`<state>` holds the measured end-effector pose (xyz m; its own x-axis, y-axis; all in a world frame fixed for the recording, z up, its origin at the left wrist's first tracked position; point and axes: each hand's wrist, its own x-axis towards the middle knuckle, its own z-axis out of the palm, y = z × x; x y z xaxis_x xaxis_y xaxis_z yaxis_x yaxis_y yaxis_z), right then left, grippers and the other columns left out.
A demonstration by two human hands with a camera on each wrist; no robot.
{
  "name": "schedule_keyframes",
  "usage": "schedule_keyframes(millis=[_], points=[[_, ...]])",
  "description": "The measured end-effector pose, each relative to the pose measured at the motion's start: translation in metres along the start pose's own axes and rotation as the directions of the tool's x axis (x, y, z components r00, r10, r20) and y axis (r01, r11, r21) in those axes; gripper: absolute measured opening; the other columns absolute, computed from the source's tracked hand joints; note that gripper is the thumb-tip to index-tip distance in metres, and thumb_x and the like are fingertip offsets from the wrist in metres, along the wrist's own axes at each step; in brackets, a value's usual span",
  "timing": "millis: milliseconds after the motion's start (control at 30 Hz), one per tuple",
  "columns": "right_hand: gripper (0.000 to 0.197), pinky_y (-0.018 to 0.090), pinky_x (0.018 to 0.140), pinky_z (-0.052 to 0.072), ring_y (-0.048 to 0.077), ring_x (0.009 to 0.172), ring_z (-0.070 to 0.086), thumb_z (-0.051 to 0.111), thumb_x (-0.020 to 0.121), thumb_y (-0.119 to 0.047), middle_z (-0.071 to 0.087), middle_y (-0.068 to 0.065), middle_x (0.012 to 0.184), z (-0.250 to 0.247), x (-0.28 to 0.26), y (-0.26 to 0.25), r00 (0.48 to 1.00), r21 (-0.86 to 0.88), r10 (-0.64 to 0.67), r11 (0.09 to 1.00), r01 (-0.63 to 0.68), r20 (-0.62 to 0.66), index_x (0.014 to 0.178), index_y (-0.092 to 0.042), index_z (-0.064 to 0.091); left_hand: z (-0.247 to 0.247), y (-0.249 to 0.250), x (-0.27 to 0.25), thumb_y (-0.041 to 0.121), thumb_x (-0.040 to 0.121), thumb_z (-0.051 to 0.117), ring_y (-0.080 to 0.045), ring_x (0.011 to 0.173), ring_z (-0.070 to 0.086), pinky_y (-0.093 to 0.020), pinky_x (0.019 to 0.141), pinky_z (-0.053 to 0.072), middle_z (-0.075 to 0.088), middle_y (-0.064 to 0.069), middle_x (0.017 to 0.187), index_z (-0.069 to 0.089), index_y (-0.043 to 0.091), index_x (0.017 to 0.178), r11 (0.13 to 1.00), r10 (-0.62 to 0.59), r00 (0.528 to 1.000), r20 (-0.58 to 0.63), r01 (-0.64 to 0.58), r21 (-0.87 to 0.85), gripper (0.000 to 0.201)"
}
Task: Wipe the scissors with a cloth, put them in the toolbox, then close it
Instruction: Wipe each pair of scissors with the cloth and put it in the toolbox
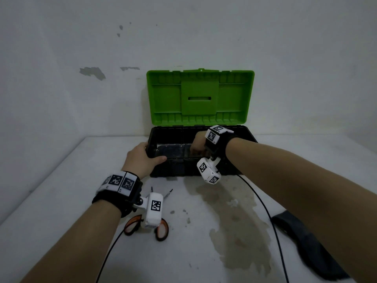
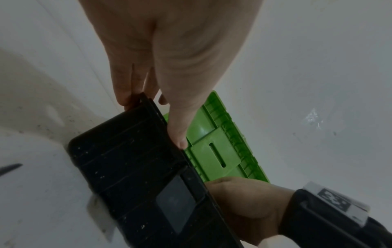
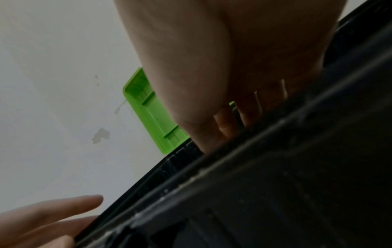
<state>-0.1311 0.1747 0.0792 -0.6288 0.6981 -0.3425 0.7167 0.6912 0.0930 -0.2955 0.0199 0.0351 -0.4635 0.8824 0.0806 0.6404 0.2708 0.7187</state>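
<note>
On the white table (image 1: 61, 201) in the head view, I see the toolbox (image 1: 173, 170) standing against the wall, its green lid (image 1: 201, 97) raised fully and leaning back. My left hand (image 1: 140, 158) holds the left front corner of the black box, with the thumb lying along the front rim and the fingers going around the side. My right hand (image 1: 199, 142) reaches down over the front rim into the box; the fingers are curled, but from here I cannot tell what they hold. The scissors (image 1: 161, 229) lie on the table in front of the box, under my left wrist, with the blades apart and the orange handles toward me. The dark cloth (image 1: 306, 242) lies at the right, near my right forearm, well apart from the scissors. In the left wrist view, the left hand (image 2: 169, 67) grips the box corner, the thumb pressed on the rim of the toolbox (image 2: 127, 159), and the right hand (image 2: 244, 209) hooks over the front rim beside the green lid (image 2: 218, 142). In the right wrist view, the fingers (image 3: 224, 124) of the right hand (image 3: 212, 75) curl over the dark edge of the toolbox (image 3: 275, 184), so this hand grasps the rim; the left hand (image 3: 42, 221) appears at the lower left.
</note>
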Motion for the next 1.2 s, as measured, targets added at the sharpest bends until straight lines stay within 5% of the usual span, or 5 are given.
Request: schedule_keyframes(millis=[167,433,833,1100,1200], points=[[0.044,0.047,0.082,0.059,0.030,0.086,0.069,0.064,0.064,-0.055,0.075,0.002,0.093,0.005,-0.004,0.006,0.978,0.345,0.163,0.932,-0.110,-0.127,0.087,-0.020,0.078,-0.001,0.005,-0.011,0.038,0.089,0.072,-0.030,0.122,0.058,-0.037,0.102,0.047,0.061,-0.013,0.135,0.052,0.008,0.140,0.999,0.002,1.000,0.011,-0.003,0.046,0.062],[0.024,0.036,0.082,0.058,0.025,0.091,0.067,0.055,0.095,-0.028,0.071,0.007,0.104,0.022,-0.134,-0.030,0.890,0.541,0.216,0.840,0.040,-0.402,0.107,-0.017,0.071,0.003,0.022,-0.075,0.036,0.096,0.061,-0.030,0.125,0.054,-0.038,0.107,0.042,0.057,-0.013,0.137,0.056,0.012,0.136,0.984,0.054,0.998,0.008,-0.055,0.172,0.048],[0.023,0.038,0.084,0.055,0.031,0.094,0.064,0.058,0.089,-0.028,0.068,0.011,0.108,0.150,-0.249,0.016,0.829,0.537,0.511,0.776,-0.330,-0.229,0.104,-0.015,0.070,0.012,-0.017,-0.161,0.031,0.099,0.052,-0.038,0.125,0.047,-0.044,0.103,0.043,0.051,-0.017,0.136,0.054,0.013,0.132,0.767,-0.193,0.981,0.021,0.137,0.627,0.038],[0.042,0.050,0.102,0.032,0.042,0.123,0.037,0.050,0.091,-0.031,0.040,0.021,0.133,0.179,-0.281,0.057,0.595,0.449,0.782,0.605,-0.657,-0.184,0.127,-0.010,0.047,0.016,-0.031,-0.146,0.017,0.091,0.055,-0.034,0.106,0.060,-0.039,0.089,0.052,0.062,-0.017,0.117,0.053,0.010,0.098,0.697,-0.257,0.964,0.062,0.140,0.703,0.010],[0.058,0.050,0.102,0.036,0.042,0.126,0.043,0.052,0.089,-0.034,0.045,0.022,0.138,0.183,-0.280,0.071,0.605,0.521,0.795,0.537,-0.663,-0.049,0.137,-0.005,0.037,0.016,-0.020,-0.152,0.017,0.095,0.054,-0.030,0.105,0.063,-0.034,0.086,0.050,0.064,-0.015,0.117,0.059,0.007,0.101,0.694,-0.275,0.956,0.105,0.122,0.710,0.013]])
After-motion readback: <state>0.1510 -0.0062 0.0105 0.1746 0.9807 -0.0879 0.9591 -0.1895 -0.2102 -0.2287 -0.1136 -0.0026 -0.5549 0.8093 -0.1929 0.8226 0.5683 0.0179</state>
